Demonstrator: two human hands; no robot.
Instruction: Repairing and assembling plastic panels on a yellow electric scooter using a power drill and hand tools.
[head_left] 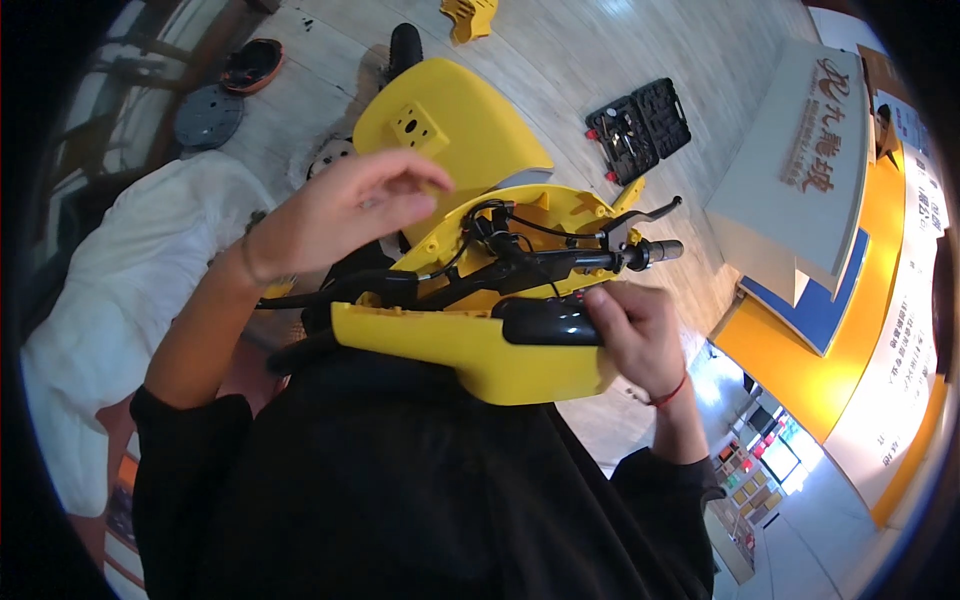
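My right hand (642,335) grips the right end of a yellow handlebar cover (420,338), its thumb by the glossy black display (548,321) set into the cover. This cover is apart from the yellow front housing (585,200), and the black handlebar (545,264) with cables shows between them. At the bar's right end are a brake lever (655,211) and a grip (662,250). My left hand (360,205) is raised over the left side, slightly blurred. Its fingers are loosely bent, thumb apart, with nothing visible in them. The yellow front panel (470,110) of the scooter lies beyond.
An open black tool case (640,130) lies on the floor ahead right. White sheeting (130,290) covers something bulky at left, near a dark round disc (208,118) and an orange-rimmed bowl-like thing (253,66). A yellow part (468,18) lies far ahead. A grey-white counter (795,160) stands at right.
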